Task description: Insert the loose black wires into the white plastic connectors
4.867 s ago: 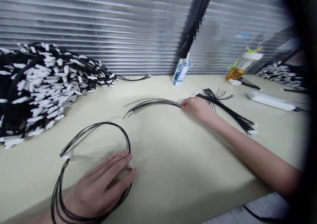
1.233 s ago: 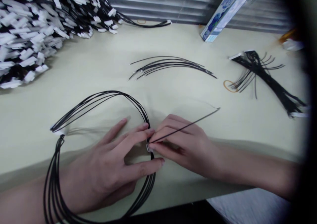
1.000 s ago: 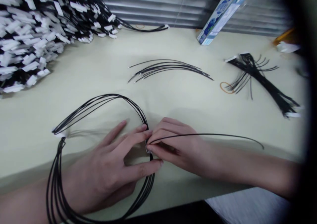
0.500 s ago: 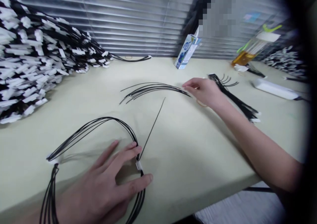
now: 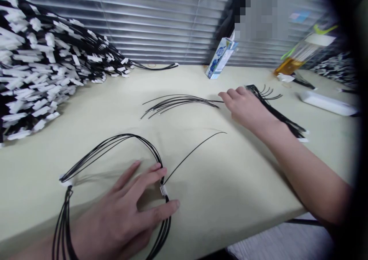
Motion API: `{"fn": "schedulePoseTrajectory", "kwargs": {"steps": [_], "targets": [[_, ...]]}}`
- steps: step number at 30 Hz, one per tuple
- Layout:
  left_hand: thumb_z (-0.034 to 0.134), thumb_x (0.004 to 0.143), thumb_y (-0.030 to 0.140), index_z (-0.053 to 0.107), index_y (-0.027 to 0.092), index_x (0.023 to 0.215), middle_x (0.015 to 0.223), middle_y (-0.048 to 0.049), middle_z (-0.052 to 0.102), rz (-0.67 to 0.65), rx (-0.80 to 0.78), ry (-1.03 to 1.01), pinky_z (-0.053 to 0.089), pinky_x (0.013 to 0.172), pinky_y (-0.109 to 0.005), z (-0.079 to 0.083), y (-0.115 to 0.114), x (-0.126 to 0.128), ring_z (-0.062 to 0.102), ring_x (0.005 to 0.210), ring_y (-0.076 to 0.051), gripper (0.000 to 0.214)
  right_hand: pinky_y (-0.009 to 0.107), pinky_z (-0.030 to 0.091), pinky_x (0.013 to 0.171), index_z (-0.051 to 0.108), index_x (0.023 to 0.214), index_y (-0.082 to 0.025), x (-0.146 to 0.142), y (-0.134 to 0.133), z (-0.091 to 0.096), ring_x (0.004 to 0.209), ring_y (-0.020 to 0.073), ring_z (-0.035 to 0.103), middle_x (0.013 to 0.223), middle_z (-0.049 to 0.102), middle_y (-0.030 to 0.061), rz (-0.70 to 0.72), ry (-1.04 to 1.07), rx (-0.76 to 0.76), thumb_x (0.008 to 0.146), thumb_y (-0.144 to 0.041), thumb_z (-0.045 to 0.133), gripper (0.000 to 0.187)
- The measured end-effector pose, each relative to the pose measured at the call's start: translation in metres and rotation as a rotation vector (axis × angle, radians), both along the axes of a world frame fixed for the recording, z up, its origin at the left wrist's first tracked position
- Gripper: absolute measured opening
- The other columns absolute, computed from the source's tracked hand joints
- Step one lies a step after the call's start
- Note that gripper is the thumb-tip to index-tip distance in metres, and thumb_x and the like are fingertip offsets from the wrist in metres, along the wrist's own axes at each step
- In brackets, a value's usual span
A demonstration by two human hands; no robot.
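My left hand lies over a looped black wire harness, fingers spread. Index fingertip and thumb touch the wires on either side of a small white connector. From that connector a single thin black wire curves out over the table to the right. Farther back lies a loose bunch of black wires with small metal tips on the left ends. At its right end, my right hand is closed, with one wire running into the fingertips; the grip itself is partly hidden.
A large heap of black wires with white connectors fills the left. A drink carton stands by the blinds. Behind my right forearm lie another wire bundle, a white bar-shaped object and a tilted bottle of amber liquid.
My right hand has shifted right, drawing a wire slightly out of the bunch. The single wire at the connector has swung down to the right. My left hand stays in place.
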State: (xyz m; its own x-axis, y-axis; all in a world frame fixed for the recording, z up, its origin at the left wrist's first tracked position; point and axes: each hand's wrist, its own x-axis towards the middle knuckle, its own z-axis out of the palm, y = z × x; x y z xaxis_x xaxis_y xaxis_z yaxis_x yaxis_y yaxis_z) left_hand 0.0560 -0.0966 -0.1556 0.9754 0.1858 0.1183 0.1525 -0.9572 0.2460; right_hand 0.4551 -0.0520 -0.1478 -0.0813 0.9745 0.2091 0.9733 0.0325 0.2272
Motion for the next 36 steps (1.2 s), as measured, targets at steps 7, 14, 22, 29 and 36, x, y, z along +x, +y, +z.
{"fn": "schedulePoseTrajectory", "kwargs": {"steps": [7,14,22,29,36], "targets": [[0.045,0.077,0.001,0.042,0.033,0.132,0.139,-0.014,0.031,0.079,-0.067,-0.03,0.025,0.106,-0.063,-0.001,-0.006,0.001,0.024,0.137,-0.027,0.064,0.039,0.041,0.08,0.062,0.089,-0.011,-0.022,-0.01,0.021,0.085,0.0235,0.057,0.088,0.063,0.0137,-0.043,0.347,0.202,0.085,-0.017,0.047,0.016],[0.05,0.072,0.002,0.043,0.033,0.13,0.141,-0.0124,0.031,0.09,-0.093,-0.034,0.023,0.108,-0.062,-0.001,-0.006,0.002,0.024,0.137,-0.026,0.066,0.013,0.045,0.061,0.064,0.081,-0.017,-0.077,-0.037,0.046,0.066,0.0026,0.056,0.078,0.061,-0.0026,0.088,1.913,-0.053,0.078,-0.02,0.065,0.004],[0.053,0.076,0.008,0.045,0.034,0.129,0.141,-0.0094,0.038,0.099,-0.114,-0.054,0.02,0.11,-0.06,-0.003,-0.006,0.001,0.024,0.138,-0.026,0.059,0.012,0.046,0.058,0.068,0.086,-0.023,-0.165,-0.084,0.023,0.064,0.0033,0.057,0.076,0.064,-0.0025,0.349,2.142,-0.686,0.082,-0.016,0.065,0.009],[0.057,0.077,0.012,0.048,0.034,0.126,0.139,-0.0086,0.041,0.117,-0.137,-0.066,0.018,0.112,-0.057,-0.003,-0.007,0.001,0.027,0.137,-0.025,0.054,0.017,0.036,0.05,0.07,0.083,-0.018,-0.178,-0.085,0.002,0.058,0.0057,0.047,0.071,0.061,-0.0009,0.173,1.445,-0.492,0.082,-0.023,0.062,0.01],[0.057,0.079,0.013,0.05,0.034,0.123,0.138,-0.0091,0.04,0.127,-0.141,-0.076,0.018,0.112,-0.056,-0.003,-0.007,0.001,0.029,0.136,-0.024,0.05,0.017,0.037,0.049,0.068,0.087,-0.018,-0.18,-0.086,-0.003,0.058,0.0061,0.048,0.073,0.062,-0.0002,0.292,1.299,-0.395,0.084,-0.022,0.058,0.01]]}}
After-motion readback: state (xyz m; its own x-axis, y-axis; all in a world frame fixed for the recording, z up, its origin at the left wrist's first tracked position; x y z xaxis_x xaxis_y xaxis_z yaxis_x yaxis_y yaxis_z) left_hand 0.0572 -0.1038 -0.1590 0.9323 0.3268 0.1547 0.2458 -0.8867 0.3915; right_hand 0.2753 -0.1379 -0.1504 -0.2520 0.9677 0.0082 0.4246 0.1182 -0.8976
